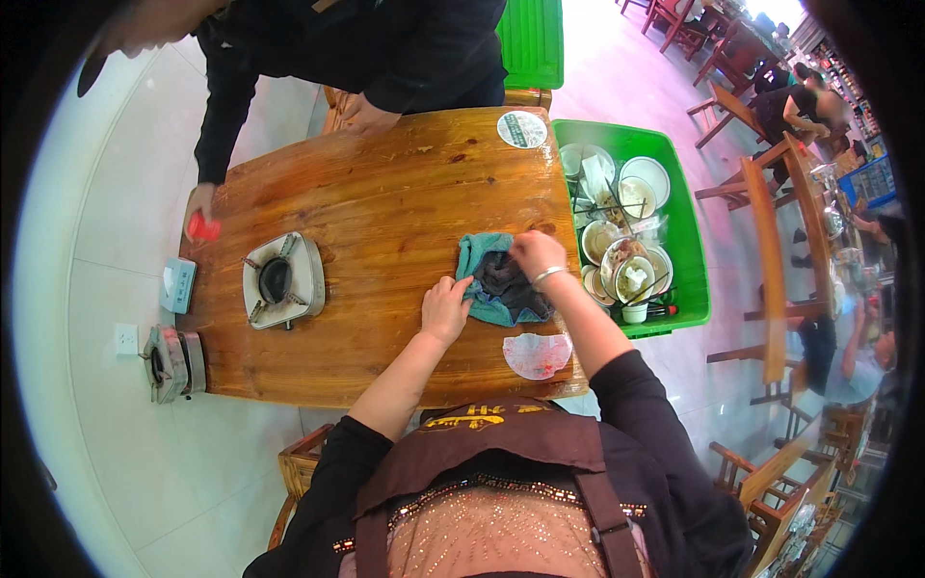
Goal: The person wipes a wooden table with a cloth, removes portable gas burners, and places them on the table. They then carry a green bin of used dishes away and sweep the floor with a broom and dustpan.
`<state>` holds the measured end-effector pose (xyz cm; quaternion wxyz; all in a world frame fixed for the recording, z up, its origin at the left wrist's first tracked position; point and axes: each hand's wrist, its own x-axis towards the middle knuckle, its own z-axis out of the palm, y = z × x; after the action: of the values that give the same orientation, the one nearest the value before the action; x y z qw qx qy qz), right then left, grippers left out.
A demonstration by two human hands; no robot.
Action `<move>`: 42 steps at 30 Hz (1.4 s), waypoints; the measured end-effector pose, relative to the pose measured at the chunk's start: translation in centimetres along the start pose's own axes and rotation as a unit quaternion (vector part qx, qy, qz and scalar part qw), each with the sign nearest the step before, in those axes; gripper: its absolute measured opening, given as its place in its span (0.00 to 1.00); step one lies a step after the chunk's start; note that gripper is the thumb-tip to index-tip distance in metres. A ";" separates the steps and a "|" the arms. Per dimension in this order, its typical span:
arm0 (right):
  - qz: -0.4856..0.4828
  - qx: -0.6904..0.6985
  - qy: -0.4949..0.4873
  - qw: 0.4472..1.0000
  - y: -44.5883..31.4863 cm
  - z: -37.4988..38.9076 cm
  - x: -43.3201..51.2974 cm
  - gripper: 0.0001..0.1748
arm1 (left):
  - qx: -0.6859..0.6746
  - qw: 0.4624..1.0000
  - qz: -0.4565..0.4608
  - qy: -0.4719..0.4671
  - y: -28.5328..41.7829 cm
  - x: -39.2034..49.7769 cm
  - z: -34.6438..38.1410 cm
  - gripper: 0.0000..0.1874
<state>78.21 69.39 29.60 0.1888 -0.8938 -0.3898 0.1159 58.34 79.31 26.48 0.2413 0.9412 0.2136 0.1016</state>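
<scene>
A teal cloth [473, 249] lies near the right end of the wooden table [376, 195], with a bunched dark grey cloth [498, 274] on top of it. My left hand [444, 311] is at the teal cloth's left edge, its thumb over the border. Curled at the upper right of the bundle, my right hand [538, 256] grips the dark cloth; its fingertips are partly hidden. A silver bangle [551, 274] circles my right wrist.
Against the table's right end stands a green bin [690, 274] of used bowls and chopsticks. A portable gas stove [311, 278] sits on the left half. Across from me, a person's hand [199, 209] holds a red object [204, 227]. Round stickers [522, 129] mark the right corners.
</scene>
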 end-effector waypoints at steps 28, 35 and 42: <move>0.108 -0.156 0.207 0.960 17.1 -3.8 -5.5 0.15 | 0.014 1.000 0.010 -0.020 0.7 0.6 0.0 0.22; -0.146 0.043 0.041 0.988 8.5 -3.6 -10.5 0.07 | 0.014 0.999 0.015 -0.024 0.6 0.3 -0.1 0.22; 0.012 0.282 0.015 0.959 10.3 -3.1 -8.7 0.07 | 0.013 1.000 0.007 -0.015 0.5 0.5 -0.2 0.23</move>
<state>80.18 55.76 28.53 0.4371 -0.8108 -0.3276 0.2104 58.95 79.19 26.94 0.2313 0.9472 0.2044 0.0865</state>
